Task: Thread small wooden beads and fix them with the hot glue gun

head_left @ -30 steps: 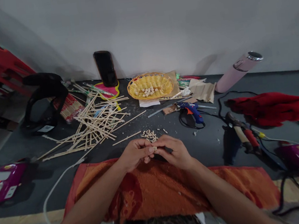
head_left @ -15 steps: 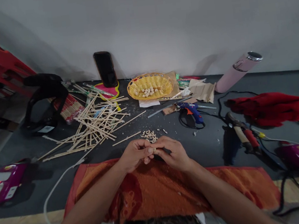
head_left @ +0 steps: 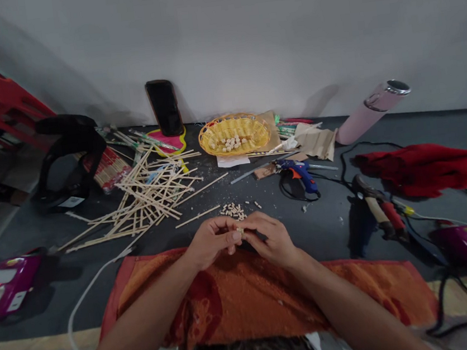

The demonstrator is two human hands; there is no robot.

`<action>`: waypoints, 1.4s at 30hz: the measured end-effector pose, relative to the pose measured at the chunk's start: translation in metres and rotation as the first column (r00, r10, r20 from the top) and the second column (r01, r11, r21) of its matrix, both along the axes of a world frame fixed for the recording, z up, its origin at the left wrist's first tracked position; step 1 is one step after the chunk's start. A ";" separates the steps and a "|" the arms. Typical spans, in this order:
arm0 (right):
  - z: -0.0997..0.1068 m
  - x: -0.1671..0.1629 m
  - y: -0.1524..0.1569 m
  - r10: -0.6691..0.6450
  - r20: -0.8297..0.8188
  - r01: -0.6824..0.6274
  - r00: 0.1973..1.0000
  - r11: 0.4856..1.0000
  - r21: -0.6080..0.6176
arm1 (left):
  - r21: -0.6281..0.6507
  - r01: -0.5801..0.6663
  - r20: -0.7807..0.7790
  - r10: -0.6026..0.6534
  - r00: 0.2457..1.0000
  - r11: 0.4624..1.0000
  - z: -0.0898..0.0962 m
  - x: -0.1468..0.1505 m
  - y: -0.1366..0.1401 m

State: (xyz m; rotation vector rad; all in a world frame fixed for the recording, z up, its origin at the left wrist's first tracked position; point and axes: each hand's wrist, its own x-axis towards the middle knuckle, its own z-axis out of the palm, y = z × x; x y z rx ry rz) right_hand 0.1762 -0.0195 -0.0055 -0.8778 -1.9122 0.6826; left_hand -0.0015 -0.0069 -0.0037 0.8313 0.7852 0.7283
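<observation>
My left hand (head_left: 217, 241) and my right hand (head_left: 271, 237) meet over the near edge of the table, fingertips pinched together. Between them is a small cluster of short wooden stick pieces (head_left: 240, 230), partly covered by the fingers. Just beyond my fingertips lies a little pile of cut stick pieces (head_left: 232, 210). Farther back, a yellow woven basket (head_left: 231, 120) holds several small pale clusters. Beneath my wrists an orange towel (head_left: 248, 302) drapes over the table edge.
Left of my hands is a heap of loose wooden sticks (head_left: 147, 199). A phone (head_left: 165, 108) leans on the wall. To the right are a blue glue gun (head_left: 299, 176), pliers (head_left: 379, 209), a red cloth (head_left: 422, 167) and a pink flask (head_left: 372, 111). Cables run along both sides.
My fingers have shifted very slightly around the small cluster, and the left fingers are curled a little closer. Everything else on the table looks the same.
</observation>
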 end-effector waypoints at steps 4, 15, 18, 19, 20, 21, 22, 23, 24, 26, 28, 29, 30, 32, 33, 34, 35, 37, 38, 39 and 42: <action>-0.001 0.000 -0.001 0.033 0.023 -0.033 0.999 0.999 -0.008 | 0.023 -0.001 -0.077 0.003 0.997 1.000 0.001 -0.001 0.001; 0.001 0.002 -0.001 0.118 0.023 -0.117 0.993 0.993 -0.034 | 0.001 0.026 -0.040 -0.026 0.999 1.000 -0.008 -0.004 0.000; 0.005 0.004 0.000 0.101 0.008 -0.101 0.995 0.995 -0.020 | -0.045 0.042 -0.004 -0.042 0.999 0.998 -0.007 -0.004 0.002; 0.006 0.005 0.001 0.087 0.000 -0.087 0.996 0.996 -0.008 | -0.054 0.041 0.013 -0.040 0.999 0.998 -0.006 -0.004 0.002; 0.006 0.005 0.001 0.072 -0.006 -0.072 0.997 0.997 0.001 | -0.057 0.036 0.027 -0.035 0.999 0.998 -0.006 -0.004 0.002; 0.007 0.006 0.002 0.062 -0.008 -0.061 0.998 0.998 0.006 | -0.058 0.029 0.034 -0.027 0.999 0.998 -0.006 -0.004 0.002; 0.007 0.006 0.002 0.056 -0.009 -0.056 0.998 0.998 0.008 | -0.056 0.022 0.034 -0.021 0.999 0.998 -0.006 -0.003 0.003; 0.008 0.006 0.002 0.056 -0.009 -0.055 0.998 0.998 0.007 | -0.053 0.017 0.030 -0.016 0.999 0.998 -0.006 -0.003 0.003; 0.008 0.006 0.002 0.057 -0.011 -0.057 0.998 0.998 0.007 | -0.047 0.013 0.023 -0.012 1.000 0.999 -0.006 -0.003 0.003; 0.008 0.006 0.001 0.058 -0.019 -0.058 0.998 0.998 0.005 | -0.030 0.010 0.012 -0.009 1.000 1.000 -0.006 -0.003 0.002; 0.007 0.005 0.001 0.051 -0.028 -0.051 0.998 0.999 0.007 | -0.011 0.006 0.008 -0.006 1.000 1.000 -0.006 -0.003 0.002; 0.006 0.005 0.001 0.047 -0.031 -0.046 0.998 0.999 0.007 | -0.003 0.004 0.004 -0.004 1.000 1.000 -0.006 -0.003 0.002; 0.006 0.004 0.001 0.043 -0.031 -0.043 0.999 0.999 0.007 | 0.003 0.005 -0.002 -0.005 1.000 1.000 -0.007 -0.003 0.002; 0.005 0.004 0.001 0.042 -0.028 -0.041 0.999 0.999 0.010 | 0.012 0.012 -0.007 -0.012 1.000 1.000 -0.007 -0.003 0.002; 0.004 0.004 0.001 0.044 -0.028 -0.043 0.999 0.999 0.013 | 0.012 0.017 -0.002 -0.017 1.000 1.000 -0.008 -0.004 0.002; 0.004 0.004 0.001 0.048 -0.029 -0.047 0.998 0.999 0.016 | 0.012 0.022 0.007 -0.022 1.000 1.000 -0.008 -0.004 0.002; 0.004 0.004 0.001 0.053 -0.033 -0.053 0.998 0.998 0.018 | 0.011 0.023 0.018 -0.024 1.000 1.000 -0.009 -0.005 0.001; 0.004 0.004 0.001 0.067 -0.045 -0.066 0.997 0.998 0.016 | 0.012 0.018 0.036 -0.019 0.999 1.000 -0.010 -0.005 0.001; 0.004 0.004 0.000 0.072 -0.051 -0.072 0.996 0.997 0.010 | 0.015 0.015 0.040 -0.015 0.999 1.000 -0.010 -0.005 0.001; 0.003 0.003 0.000 0.076 -0.057 -0.076 0.995 0.997 0.003 | 0.019 0.012 0.044 -0.012 0.999 1.000 -0.010 -0.004 0.001; 0.003 0.001 -0.001 0.075 -0.068 -0.076 0.995 0.997 -0.022 | 0.032 0.015 0.052 -0.016 0.999 0.999 -0.011 -0.003 0.000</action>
